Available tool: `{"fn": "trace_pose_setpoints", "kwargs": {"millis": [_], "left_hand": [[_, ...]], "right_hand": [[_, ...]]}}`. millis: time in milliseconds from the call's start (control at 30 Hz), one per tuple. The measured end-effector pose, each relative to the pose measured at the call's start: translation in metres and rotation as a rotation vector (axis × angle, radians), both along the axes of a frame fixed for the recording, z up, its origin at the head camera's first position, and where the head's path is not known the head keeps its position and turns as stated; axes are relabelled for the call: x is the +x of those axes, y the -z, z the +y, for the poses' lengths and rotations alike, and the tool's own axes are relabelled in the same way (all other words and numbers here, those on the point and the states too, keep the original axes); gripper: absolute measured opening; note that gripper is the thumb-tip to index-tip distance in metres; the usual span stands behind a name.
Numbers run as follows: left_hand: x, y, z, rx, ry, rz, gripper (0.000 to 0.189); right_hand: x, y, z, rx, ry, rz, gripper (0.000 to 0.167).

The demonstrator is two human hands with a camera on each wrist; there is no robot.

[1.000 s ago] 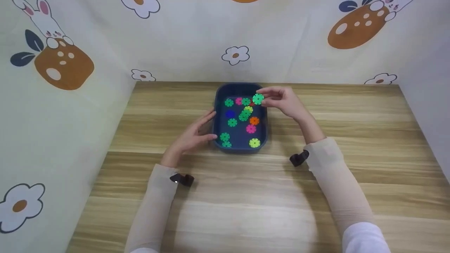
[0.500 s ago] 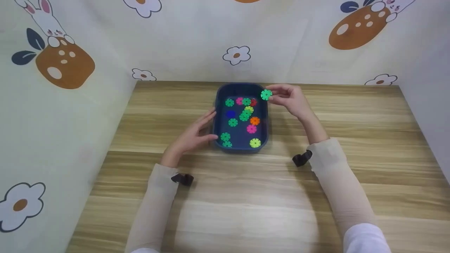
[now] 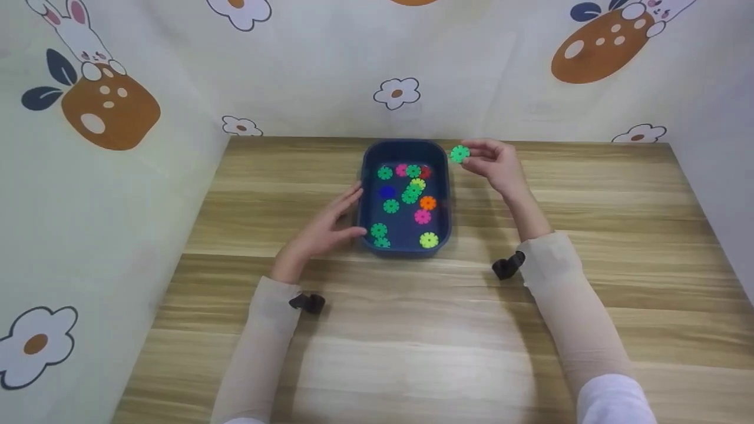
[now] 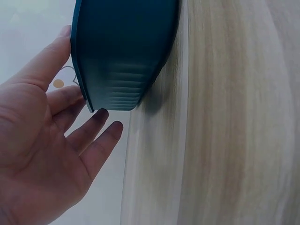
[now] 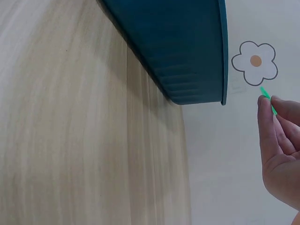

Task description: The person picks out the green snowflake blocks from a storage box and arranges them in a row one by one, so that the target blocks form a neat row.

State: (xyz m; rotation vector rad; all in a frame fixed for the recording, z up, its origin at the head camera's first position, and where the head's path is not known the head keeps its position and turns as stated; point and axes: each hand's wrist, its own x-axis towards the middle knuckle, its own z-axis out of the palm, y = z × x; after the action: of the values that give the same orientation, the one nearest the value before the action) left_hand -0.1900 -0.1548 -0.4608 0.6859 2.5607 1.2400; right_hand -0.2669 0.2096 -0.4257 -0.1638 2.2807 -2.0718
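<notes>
A dark blue tub [image 3: 406, 250] stands on the wooden table and holds several notched plastic discs in green, pink, red, yellow, orange and blue. My right hand [image 3: 500, 168] pinches a green notched disc [image 3: 459, 154] between thumb and fingertips, just outside the tub's far right corner. In the right wrist view the pinched disc [image 5: 268, 99] shows edge-on, above the level of the tub rim. My left hand [image 3: 321, 229] touches the tub's left side with spread, nearly straight fingers. The left wrist view shows that thumb and fingertips at the tub's rim [image 4: 79, 61].
The wooden table [image 3: 412, 347] runs back to a patterned cloth wall [image 3: 318, 76] close behind the tub. Inside the tub, a yellow disc [image 3: 429, 240] lies in the near right corner and two green discs [image 3: 379, 230] overlap in the near left.
My right hand has carried the green disc from over the tub's far right part outward to the right, past the rim. A red disc in the tub is uncovered. The left hand stays put.
</notes>
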Motion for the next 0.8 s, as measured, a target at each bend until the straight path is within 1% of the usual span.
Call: {"fn": "trace_pose_setpoints", "kwargs": {"millis": [100, 233, 400, 467, 533, 667, 800], "left_hand": [[0.000, 0.001, 0.000, 0.000, -0.002, 0.004, 0.080], [0.000, 0.001, 0.000, 0.004, -0.006, 0.004, 0.080], [0.001, 0.001, 0.000, 0.049, -0.007, -0.031, 0.080], [0.001, 0.001, 0.001, 0.066, -0.012, -0.042, 0.080], [0.001, 0.000, 0.001, 0.064, -0.019, -0.039, 0.080], [0.001, 0.000, 0.002, 0.069, -0.025, -0.045, 0.080], [0.001, 0.000, 0.003, 0.079, -0.024, -0.060, 0.080]], "right_hand": [[0.000, 0.001, 0.000, 0.011, 0.008, -0.011, 0.043], [0.002, -0.001, -0.001, -0.006, 0.013, -0.025, 0.043], [0.004, -0.003, 0.000, -0.046, 0.022, -0.061, 0.044], [0.002, 0.000, 0.002, -0.049, 0.025, -0.079, 0.045], [-0.001, 0.005, 0.004, -0.058, 0.029, -0.097, 0.045], [-0.007, 0.014, 0.007, -0.039, 0.041, -0.117, 0.045], [-0.010, 0.018, 0.009, -0.010, 0.049, -0.128, 0.047]]}}
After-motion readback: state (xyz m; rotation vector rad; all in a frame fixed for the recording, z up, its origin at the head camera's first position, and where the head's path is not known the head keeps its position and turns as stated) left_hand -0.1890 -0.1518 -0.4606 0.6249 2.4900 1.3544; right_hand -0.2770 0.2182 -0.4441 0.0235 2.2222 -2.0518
